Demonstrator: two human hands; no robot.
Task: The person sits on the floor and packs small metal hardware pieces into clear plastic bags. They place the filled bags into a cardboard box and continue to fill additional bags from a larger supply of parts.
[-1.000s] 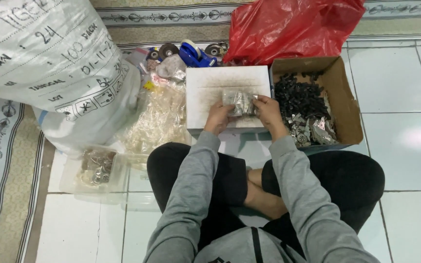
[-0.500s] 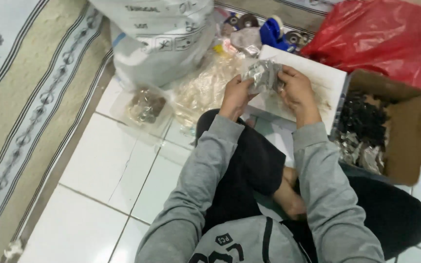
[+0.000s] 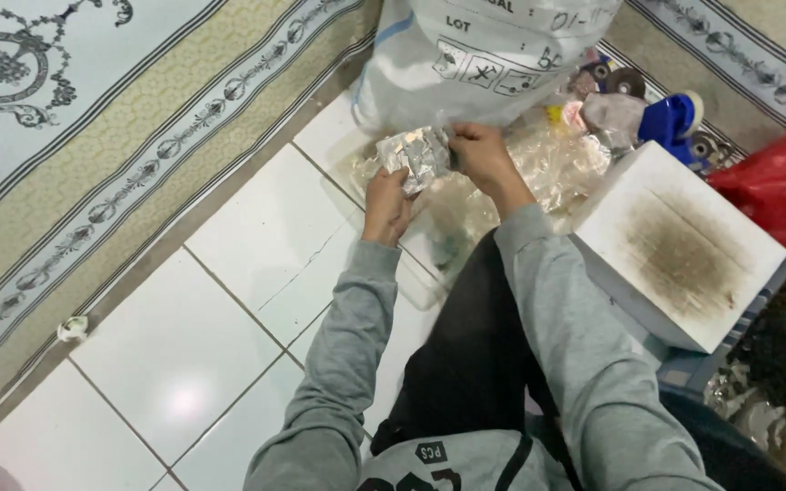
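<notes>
The person sits on the white tiled floor (image 3: 229,300) and holds a small clear packet of silvery parts (image 3: 416,156) up at about 12 o'clock from the lap, both hands closed on it: the left hand (image 3: 386,205) grips its lower edge from below, the right hand (image 3: 481,155) pinches its right side. The packet is filled and off the floor, just in front of the big white printed sack (image 3: 484,55) and above a heap of empty clear bags (image 3: 539,177) at 1 o'clock. Judging by how things lie, this packet looks packed but not yet set down anywhere; whether its mouth is sealed cannot be told. The stained white foam block (image 3: 684,245) at 3 o'clock is bare, and the dark loose parts (image 3: 780,350) at 4 o'clock, together with the empty bags, suggest plenty of packing remains. Blue and grey tape rolls (image 3: 657,109) sit at 2 o'clock, a patterned rug (image 3: 93,118) at 10 o'clock.
</notes>
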